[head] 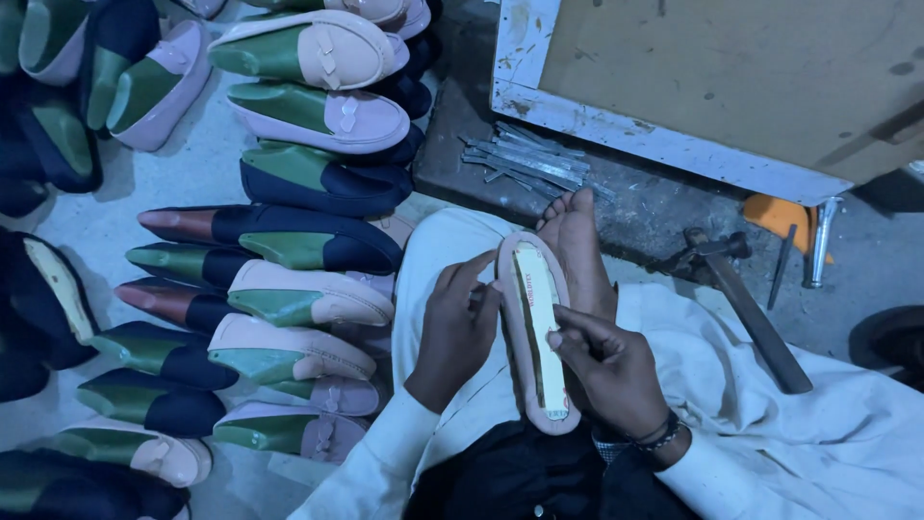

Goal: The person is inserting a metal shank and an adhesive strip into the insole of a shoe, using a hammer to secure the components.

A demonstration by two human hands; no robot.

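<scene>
Left hand (457, 323) steadies a pink shoe (534, 327) sole-up; right hand (606, 366) pinches its edge, fingers curled.

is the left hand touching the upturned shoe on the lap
Touching. The head view shows the left hand with fingertips pressed on the upturned shoe's left edge, no gap between them.

Shoe sole (535, 332): matt pinkish leather-like rim, paper or card strip down the centre, slightly shiny. Shoes on lasts (289, 221): smooth matt uppers, navy and pale pink; lasts look like green plastic. Hammer (746, 303): dull metal head, worn wooden handle. Nails (525, 164): bare metal, faint sheen. Board (731, 67): rough raw wood, chipped white-painted edge. Trousers (770, 404): soft creased white cloth. Floor (664, 207): gritty concrete.
</scene>
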